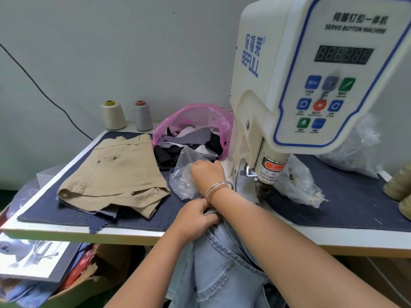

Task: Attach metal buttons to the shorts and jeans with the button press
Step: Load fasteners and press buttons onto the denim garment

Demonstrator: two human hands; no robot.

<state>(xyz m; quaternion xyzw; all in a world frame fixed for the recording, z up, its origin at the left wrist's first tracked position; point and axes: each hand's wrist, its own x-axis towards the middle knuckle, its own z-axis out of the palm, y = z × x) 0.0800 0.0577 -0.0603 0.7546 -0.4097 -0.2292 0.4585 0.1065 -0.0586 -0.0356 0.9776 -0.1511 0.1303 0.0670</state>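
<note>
Jeans: light blue denim, hanging off the table's front edge, waistband up at the edge.
Left hand: fingers curled, gripping the jeans waistband.
Right hand: reaching across over the left, fingers bent down into a clear plastic bag (contents look like small metal parts, too blurred to confirm); can't tell whether it's holding anything.
Shorts: khaki, lying flat on the dark denim mat, left of the bag.
Button press: white servo machine, head just right of the right hand.

Shorts left of button press, scrap bag perhaps between, behind.
</note>
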